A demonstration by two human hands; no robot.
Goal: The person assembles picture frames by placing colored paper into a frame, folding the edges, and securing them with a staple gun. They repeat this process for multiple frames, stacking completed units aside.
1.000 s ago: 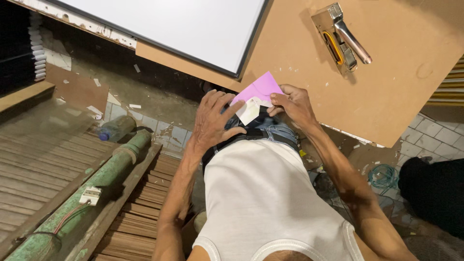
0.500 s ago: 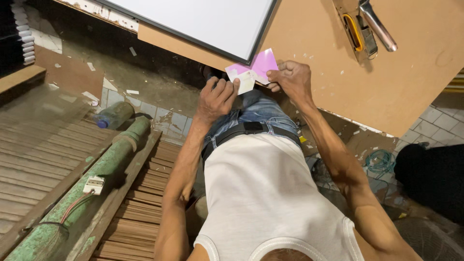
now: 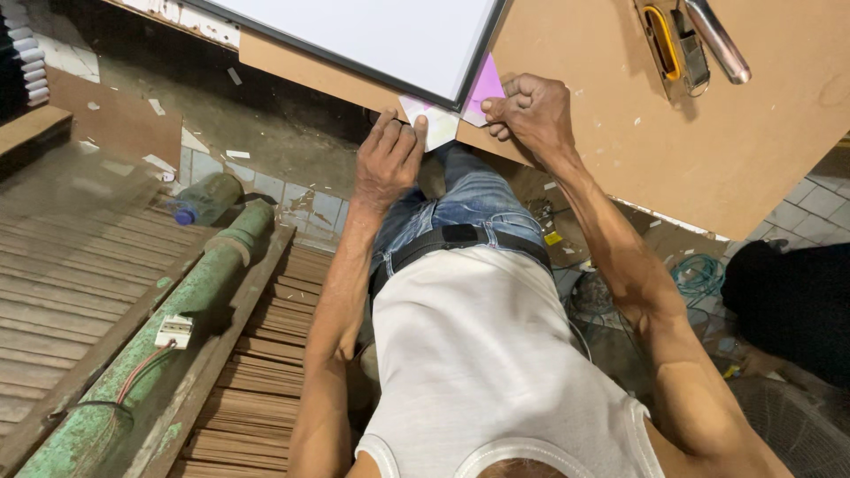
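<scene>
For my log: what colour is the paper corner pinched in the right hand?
Pink paper corner, pinched by the right hand; head view.
</scene>
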